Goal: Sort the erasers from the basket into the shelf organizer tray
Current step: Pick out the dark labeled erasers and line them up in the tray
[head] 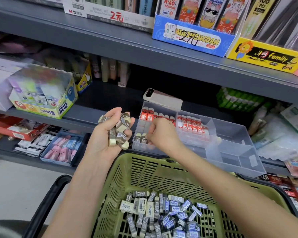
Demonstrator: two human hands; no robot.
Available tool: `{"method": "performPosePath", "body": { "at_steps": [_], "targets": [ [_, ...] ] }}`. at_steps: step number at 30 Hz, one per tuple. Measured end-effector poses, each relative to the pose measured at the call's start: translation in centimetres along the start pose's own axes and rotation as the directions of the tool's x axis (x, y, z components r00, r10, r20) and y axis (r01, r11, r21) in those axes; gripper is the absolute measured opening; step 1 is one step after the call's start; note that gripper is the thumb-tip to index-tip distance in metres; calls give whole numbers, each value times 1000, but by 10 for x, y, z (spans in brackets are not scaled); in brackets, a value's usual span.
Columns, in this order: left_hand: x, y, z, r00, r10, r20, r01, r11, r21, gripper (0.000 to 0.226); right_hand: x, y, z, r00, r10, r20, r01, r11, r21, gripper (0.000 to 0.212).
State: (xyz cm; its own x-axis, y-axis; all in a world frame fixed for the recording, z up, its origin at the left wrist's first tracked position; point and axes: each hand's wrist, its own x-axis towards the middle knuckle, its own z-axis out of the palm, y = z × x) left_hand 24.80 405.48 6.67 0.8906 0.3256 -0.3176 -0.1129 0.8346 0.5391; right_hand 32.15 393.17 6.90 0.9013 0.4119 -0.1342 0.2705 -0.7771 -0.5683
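Note:
My left hand (pixel 108 133) is held palm up above the basket's far rim and grips a bunch of brown-sleeved erasers (pixel 120 127). My right hand (pixel 159 132) reaches into the front left compartment of the clear organizer tray (pixel 230 152) and pinches a brown-sleeved eraser (pixel 144 137) standing beside another one. Red-sleeved erasers (pixel 163 117) stand in rows in the tray's back compartments. The green basket (pixel 144 170) below holds several loose erasers (pixel 163 213) with grey, blue and white sleeves.
A phone (pixel 162 97) lies on the shelf behind the tray. A glue box (pixel 43 93) stands at the left, and a tray of pink and blue erasers (pixel 62 148) lies on the lower shelf. Green glue sticks (pixel 237 100) and packets crowd the right.

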Motion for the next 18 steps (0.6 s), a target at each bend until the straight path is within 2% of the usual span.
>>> {"method": "performPosePath", "body": {
  "at_steps": [3, 6, 8, 10, 12, 16, 18],
  "targets": [
    [-1, -1, 0, 1000, 5, 6, -5, 1000, 11, 17, -1, 1, -4, 998, 13, 64, -14, 1000, 19, 13],
    [-1, -2, -1, 1000, 10, 15, -10, 1000, 12, 20, -8, 4, -10, 992, 28, 120, -43, 992, 119, 19],
    [-1, -2, -1, 999, 19, 27, -19, 1000, 17, 19, -15, -2, -15, 998, -62, 22, 59, 989, 134, 19],
    [0, -3, -3, 998, 48, 45, -51, 998, 49, 16, -24, -12, -20, 975, -193, -110, 213, 952, 221, 23],
    [0, -4, -3, 993, 92, 74, -100, 989, 110, 12, -35, -24, -24, 956, -260, -136, 291, 896, 334, 25],
    [-3, -6, -2, 980, 162, 114, -187, 948, 259, 11, -39, -37, -22, 981, -187, -51, 194, 928, 318, 27],
    [-5, -6, -2, 975, 179, 132, -211, 931, 298, 13, -37, -39, -26, 989, -137, 46, 103, 891, 443, 20]
  ]
}}
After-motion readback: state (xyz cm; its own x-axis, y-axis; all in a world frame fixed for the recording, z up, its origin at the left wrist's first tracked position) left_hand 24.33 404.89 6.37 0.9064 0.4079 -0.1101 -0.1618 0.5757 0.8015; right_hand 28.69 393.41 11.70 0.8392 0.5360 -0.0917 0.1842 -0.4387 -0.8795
